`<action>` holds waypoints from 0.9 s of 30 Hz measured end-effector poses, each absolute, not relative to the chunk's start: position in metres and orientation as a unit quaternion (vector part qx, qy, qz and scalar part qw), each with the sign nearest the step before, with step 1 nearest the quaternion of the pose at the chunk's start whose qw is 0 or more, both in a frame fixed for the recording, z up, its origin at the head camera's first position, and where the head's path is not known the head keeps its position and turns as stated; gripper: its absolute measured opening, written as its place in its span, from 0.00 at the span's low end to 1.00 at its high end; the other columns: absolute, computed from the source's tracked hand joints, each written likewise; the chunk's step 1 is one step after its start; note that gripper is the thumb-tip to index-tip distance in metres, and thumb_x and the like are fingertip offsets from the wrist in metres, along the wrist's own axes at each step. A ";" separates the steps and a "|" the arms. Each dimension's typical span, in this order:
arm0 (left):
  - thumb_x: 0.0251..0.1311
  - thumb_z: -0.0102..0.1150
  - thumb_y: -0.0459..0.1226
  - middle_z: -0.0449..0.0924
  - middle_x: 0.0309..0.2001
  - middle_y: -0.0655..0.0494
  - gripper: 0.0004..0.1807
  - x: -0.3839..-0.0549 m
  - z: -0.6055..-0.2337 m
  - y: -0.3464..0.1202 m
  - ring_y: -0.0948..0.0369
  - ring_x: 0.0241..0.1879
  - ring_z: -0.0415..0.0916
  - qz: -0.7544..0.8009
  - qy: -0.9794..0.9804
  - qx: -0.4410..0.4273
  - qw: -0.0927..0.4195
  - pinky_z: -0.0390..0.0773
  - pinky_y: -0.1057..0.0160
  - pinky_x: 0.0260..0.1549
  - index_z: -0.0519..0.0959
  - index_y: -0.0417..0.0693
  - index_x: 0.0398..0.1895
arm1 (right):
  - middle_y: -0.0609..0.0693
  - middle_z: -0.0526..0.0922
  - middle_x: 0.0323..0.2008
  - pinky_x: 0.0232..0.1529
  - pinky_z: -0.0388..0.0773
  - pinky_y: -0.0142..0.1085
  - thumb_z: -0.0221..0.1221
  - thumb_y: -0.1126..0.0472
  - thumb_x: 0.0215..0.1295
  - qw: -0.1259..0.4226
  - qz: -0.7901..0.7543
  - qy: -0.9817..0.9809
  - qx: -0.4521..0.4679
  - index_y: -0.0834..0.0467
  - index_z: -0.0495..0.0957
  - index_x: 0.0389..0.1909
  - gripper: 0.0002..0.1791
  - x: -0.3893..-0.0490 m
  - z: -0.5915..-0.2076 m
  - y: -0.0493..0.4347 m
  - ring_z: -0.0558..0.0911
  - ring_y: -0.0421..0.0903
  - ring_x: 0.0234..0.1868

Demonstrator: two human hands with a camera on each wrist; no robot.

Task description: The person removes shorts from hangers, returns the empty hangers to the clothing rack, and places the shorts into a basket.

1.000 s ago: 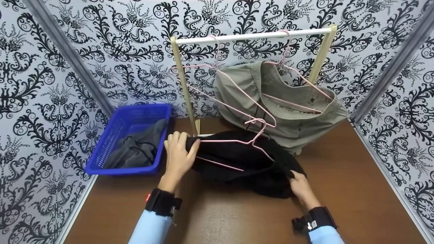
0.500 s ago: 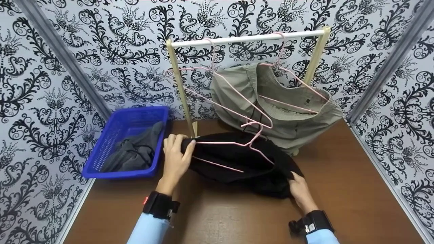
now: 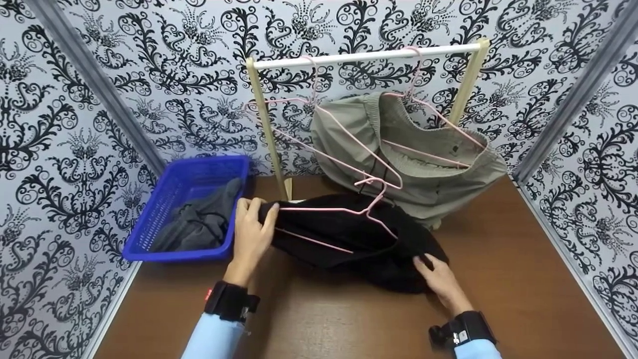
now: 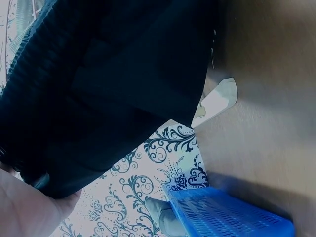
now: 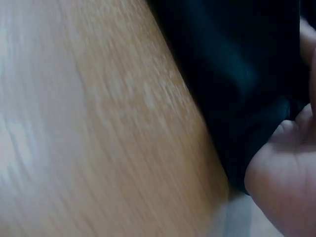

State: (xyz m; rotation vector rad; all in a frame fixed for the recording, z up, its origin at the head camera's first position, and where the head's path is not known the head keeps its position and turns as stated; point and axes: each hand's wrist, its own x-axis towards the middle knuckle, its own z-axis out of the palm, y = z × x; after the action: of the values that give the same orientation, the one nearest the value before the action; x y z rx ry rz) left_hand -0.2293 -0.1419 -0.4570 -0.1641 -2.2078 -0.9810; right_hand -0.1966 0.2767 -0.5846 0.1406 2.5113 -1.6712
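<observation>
Black shorts with a gathered elastic waistband (image 4: 42,54) are spread between my two hands, low over the table. A pink hanger (image 3: 319,209) sits inside the waist opening, its hook rising clear of the cloth. My left hand (image 3: 251,234) grips the waistband at the hanger's left end, thumb on the near side. At the other side my right hand (image 3: 441,279) holds the black shorts (image 3: 398,271) by the edge, thumb on top of the fabric. The hanger's right end is hidden in the cloth. In the right wrist view, black fabric (image 5: 237,74) hangs beside the fingers.
Behind stands a rack with a white bar (image 3: 369,56) and wooden posts. On it hang a bare pink hanger (image 3: 344,127) and grey-green shorts (image 3: 423,184) on another hanger. A blue basket (image 3: 134,244) with a dark grey garment (image 3: 199,224) stands left on the brown table (image 3: 319,324).
My left hand has moved a little to the left, drawing the waistband out past the hanger's end. The right hand's thumb has shifted left over the black cloth.
</observation>
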 end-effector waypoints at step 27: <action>0.72 0.60 0.40 0.81 0.39 0.36 0.14 -0.234 -0.452 -0.152 0.37 0.46 0.80 -0.397 -0.863 -0.014 0.313 0.75 0.41 0.49 0.80 0.35 0.41 | 0.71 0.60 0.74 0.77 0.52 0.56 0.48 0.46 0.82 0.073 -0.592 0.799 0.078 0.72 0.61 0.74 0.36 -0.195 -0.583 0.279 0.56 0.67 0.78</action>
State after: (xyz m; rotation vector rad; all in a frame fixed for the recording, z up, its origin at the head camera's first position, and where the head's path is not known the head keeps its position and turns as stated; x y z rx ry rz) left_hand -0.2342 -0.1521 -0.4517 -0.0359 -2.2764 -1.0466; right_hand -0.1951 0.2794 -0.5828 0.2355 2.3980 -1.7780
